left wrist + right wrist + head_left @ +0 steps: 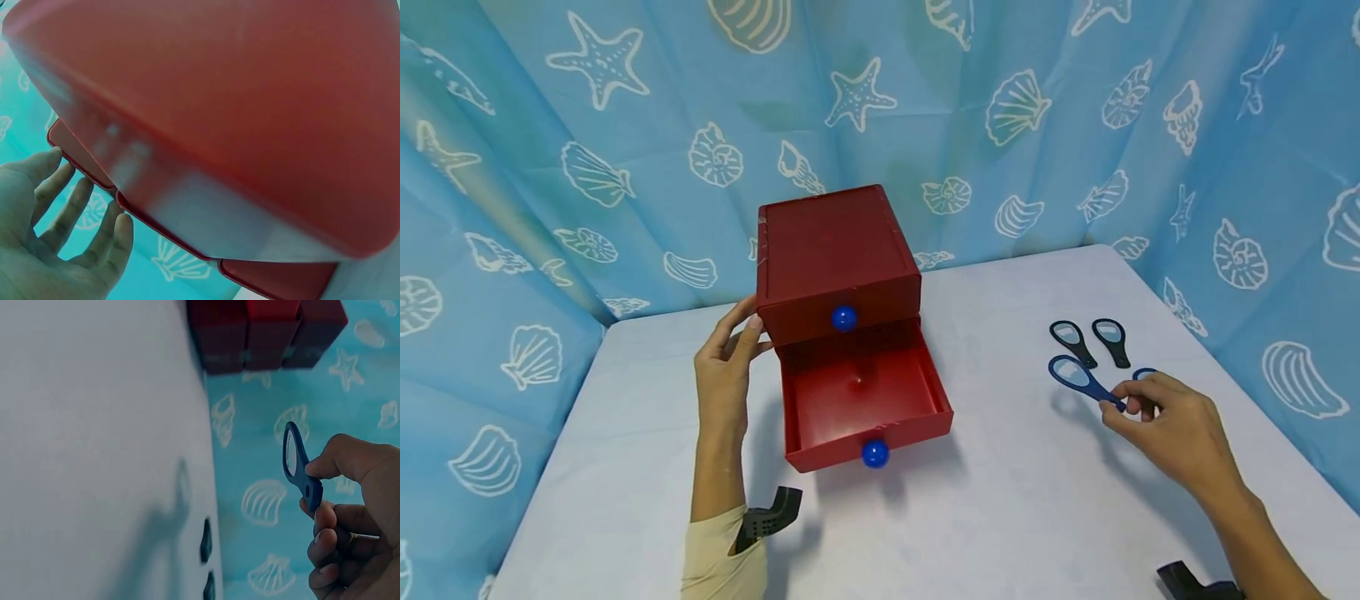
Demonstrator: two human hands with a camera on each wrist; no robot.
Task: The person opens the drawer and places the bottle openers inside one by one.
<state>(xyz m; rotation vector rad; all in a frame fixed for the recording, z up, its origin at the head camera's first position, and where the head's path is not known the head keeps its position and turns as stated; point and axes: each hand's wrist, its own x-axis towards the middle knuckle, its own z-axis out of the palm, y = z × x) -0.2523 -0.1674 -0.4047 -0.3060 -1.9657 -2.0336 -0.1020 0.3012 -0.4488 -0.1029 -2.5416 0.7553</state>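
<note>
Magnifier [1086,384] juts lens-first from the pinching right hand [1183,429]; loosely spread, the left hand [727,354] touches the cabinet [831,250].

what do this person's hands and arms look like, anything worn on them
Both the left hand and right hand are gloveless. A beige sleeve covers part of the left arm, beside an angular black mount with small holes. Another black piece shows by the right arm.
</note>
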